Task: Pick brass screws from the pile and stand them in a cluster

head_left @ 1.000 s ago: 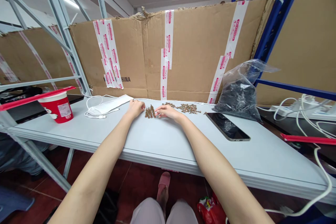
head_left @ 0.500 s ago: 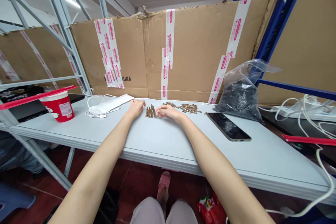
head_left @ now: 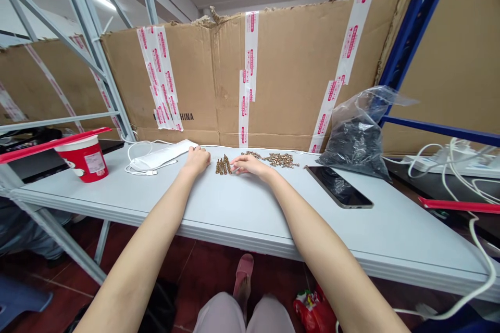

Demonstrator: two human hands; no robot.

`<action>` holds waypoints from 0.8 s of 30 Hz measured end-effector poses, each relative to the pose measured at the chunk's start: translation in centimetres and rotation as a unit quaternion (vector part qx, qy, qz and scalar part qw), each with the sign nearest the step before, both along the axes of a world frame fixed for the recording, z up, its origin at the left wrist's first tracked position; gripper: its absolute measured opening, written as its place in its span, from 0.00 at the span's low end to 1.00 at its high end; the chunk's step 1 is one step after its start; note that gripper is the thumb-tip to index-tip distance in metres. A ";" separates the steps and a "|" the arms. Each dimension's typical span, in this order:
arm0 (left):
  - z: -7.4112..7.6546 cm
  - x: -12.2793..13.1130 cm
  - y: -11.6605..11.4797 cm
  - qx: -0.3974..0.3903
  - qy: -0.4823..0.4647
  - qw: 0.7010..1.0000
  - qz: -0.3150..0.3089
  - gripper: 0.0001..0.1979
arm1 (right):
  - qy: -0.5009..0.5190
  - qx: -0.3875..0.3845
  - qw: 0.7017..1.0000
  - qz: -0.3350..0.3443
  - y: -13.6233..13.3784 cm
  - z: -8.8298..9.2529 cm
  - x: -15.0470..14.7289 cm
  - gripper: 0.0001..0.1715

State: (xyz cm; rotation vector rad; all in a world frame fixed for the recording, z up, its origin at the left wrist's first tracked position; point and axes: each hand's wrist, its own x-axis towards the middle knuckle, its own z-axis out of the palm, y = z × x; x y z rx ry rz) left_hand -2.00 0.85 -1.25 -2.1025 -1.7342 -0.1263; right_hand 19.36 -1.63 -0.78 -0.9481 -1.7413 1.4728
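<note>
Grip open, nothing held: L hand (head_left: pixel 197 160), R hand (head_left: pixel 250 165) just either side of brass screws (head_left: pixel 223 165) on table (head_left: pixel 234 203).

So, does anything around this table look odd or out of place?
The brown cardboard sheet behind the pale grey table has a ragged, torn top edge and strips of white-and-red tape. Small brass-coloured screws lie loose on the tabletop.

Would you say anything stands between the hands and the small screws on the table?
Nothing visible does: the right hand lies right beside the screws, and only the table shows between them and the left hand.
</note>
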 end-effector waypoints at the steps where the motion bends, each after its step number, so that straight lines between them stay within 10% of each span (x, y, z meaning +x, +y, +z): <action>1: 0.0 0.0 0.0 0.003 -0.002 1.000 -0.004 0.08 | -0.002 0.001 1.000 0.000 0.0 0.0 0.0 0.08; 24: 0.2 0.3 -0.1 0.034 -0.100 0.994 -0.040 0.20 | -0.005 0.000 1.000 0.005 -0.4 0.3 0.0 0.08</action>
